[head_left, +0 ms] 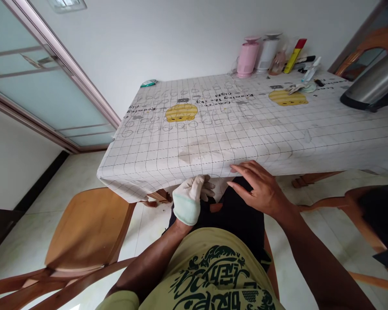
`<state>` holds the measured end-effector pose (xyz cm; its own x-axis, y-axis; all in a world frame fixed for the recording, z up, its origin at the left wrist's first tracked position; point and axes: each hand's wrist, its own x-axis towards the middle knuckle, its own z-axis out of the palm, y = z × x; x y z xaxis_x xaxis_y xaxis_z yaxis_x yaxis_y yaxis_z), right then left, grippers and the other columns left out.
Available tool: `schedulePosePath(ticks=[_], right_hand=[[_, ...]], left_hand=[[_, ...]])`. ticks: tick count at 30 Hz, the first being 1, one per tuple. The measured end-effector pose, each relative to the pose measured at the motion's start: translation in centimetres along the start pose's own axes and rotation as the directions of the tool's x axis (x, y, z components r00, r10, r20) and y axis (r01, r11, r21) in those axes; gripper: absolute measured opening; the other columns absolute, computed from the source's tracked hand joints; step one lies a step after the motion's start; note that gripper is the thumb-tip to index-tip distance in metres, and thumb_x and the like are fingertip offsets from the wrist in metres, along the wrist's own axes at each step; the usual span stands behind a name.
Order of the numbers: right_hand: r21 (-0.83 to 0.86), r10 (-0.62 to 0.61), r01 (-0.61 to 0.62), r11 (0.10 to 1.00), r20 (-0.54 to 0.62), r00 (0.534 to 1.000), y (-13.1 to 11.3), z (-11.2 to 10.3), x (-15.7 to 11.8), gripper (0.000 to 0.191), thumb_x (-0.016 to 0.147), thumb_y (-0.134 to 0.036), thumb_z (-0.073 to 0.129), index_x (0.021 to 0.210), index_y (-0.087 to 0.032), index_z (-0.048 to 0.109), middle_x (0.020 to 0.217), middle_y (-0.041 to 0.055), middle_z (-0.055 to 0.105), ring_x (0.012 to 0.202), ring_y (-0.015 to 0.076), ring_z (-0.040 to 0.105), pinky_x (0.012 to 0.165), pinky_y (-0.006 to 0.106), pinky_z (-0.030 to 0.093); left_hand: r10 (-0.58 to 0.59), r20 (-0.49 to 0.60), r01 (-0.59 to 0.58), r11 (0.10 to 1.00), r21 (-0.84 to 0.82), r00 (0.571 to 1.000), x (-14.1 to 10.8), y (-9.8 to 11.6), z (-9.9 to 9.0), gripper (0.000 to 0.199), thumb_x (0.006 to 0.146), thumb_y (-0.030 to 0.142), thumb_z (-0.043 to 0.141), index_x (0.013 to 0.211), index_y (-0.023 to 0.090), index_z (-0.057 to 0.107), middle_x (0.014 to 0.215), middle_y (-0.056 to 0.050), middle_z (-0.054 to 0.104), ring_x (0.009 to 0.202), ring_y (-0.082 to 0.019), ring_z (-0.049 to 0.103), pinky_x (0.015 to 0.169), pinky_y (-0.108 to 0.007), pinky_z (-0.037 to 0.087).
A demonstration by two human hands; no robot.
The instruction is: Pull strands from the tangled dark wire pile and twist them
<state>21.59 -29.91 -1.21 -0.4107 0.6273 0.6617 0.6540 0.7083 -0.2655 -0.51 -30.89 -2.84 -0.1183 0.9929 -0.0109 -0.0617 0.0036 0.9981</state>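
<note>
A white glove with a pale green cuff covers my left hand (194, 196), which is at the front edge of the table over my lap. Its fingers are curled, and whatever they may hold is too small to make out. To its right, my right hand (257, 185) is bare, with thumb and fingers apart and nothing between them. Its fingertips are at the hanging edge of the checked tablecloth (213, 146). Part of a whitish piece shows below the cloth edge between my hands; I cannot tell what it is.
At the back right stand a pink cylinder (248, 57), a white cylinder (267, 54), a bottle (278, 62) and a yellow-red box (294, 56). A metal kettle (373, 84) is at the right. A green packet (148, 83) lies back left. Wooden chairs (90, 224) flank me.
</note>
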Motion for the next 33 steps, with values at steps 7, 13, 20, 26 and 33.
schedulePosePath(ticks=[7, 13, 20, 26, 33], right_hand=[[-0.009, -0.024, 0.025, 1.0, 0.008, 1.0, -0.2, 0.0, 0.4, 0.046, 0.099, -0.018, 0.069, 0.144, -0.02, 0.06, 0.117, 0.0141, 0.073, 0.11, 0.0314, 0.069, 0.1, 0.053, 0.058], [-0.055, -0.149, 0.152, 0.987, 0.052, 0.987, 0.0, 1.2, 0.4, 0.043, 0.1, -0.005, 0.06, 0.139, -0.022, 0.065, 0.094, 0.0062, 0.077, 0.091, 0.025, 0.071, 0.086, 0.046, 0.056], [-0.027, -0.034, 0.032, 0.999, -0.071, 0.997, -0.7, 2.7, -0.6, 0.041, 0.1, -0.004, 0.057, 0.137, -0.018, 0.067, 0.087, 0.0061, 0.078, 0.077, 0.021, 0.07, 0.077, 0.039, 0.057], [0.091, -0.041, 0.036, 0.995, 0.051, 0.998, -0.5, 1.3, 0.1, 0.046, 0.102, -0.01, 0.061, 0.145, -0.023, 0.063, 0.105, 0.0079, 0.079, 0.095, 0.0237, 0.073, 0.091, 0.044, 0.058], [0.3, -0.032, 0.024, 0.954, 0.023, 0.999, -0.3, 1.2, 0.1, 0.047, 0.104, -0.007, 0.054, 0.144, -0.028, 0.065, 0.098, 0.003, 0.08, 0.093, 0.0197, 0.074, 0.084, 0.039, 0.06]], left_hand=[[-0.017, 0.018, 0.018, 0.999, -0.044, 1.0, 0.3, -0.2, 0.3, 0.046, 0.094, 0.058, 0.067, 0.093, 0.013, 0.079, 0.074, -0.009, 0.078, 0.052, -0.016, 0.067, 0.051, -0.026, 0.051], [-0.049, 0.045, 0.05, 0.998, -0.027, 0.998, 0.0, 0.1, 0.4, 0.045, 0.092, 0.057, 0.069, 0.093, 0.013, 0.08, 0.073, -0.008, 0.078, 0.05, -0.014, 0.065, 0.05, -0.026, 0.05], [-0.006, 0.031, 0.006, 1.0, -0.002, 0.999, -1.2, 0.2, 0.3, 0.039, 0.095, 0.052, 0.069, 0.096, 0.015, 0.082, 0.08, -0.007, 0.08, 0.057, -0.016, 0.07, 0.053, -0.025, 0.055], [-0.042, 0.07, 0.044, 0.999, -0.026, 0.997, -0.6, -0.2, 0.0, 0.043, 0.094, 0.056, 0.069, 0.092, 0.013, 0.079, 0.077, -0.01, 0.079, 0.056, -0.017, 0.071, 0.049, -0.026, 0.052], [-0.058, 0.103, 0.068, 0.993, -0.092, 0.993, -0.4, -0.8, 0.2, 0.049, 0.092, 0.06, 0.07, 0.095, 0.011, 0.078, 0.078, -0.011, 0.079, 0.055, -0.019, 0.071, 0.046, -0.026, 0.05]])
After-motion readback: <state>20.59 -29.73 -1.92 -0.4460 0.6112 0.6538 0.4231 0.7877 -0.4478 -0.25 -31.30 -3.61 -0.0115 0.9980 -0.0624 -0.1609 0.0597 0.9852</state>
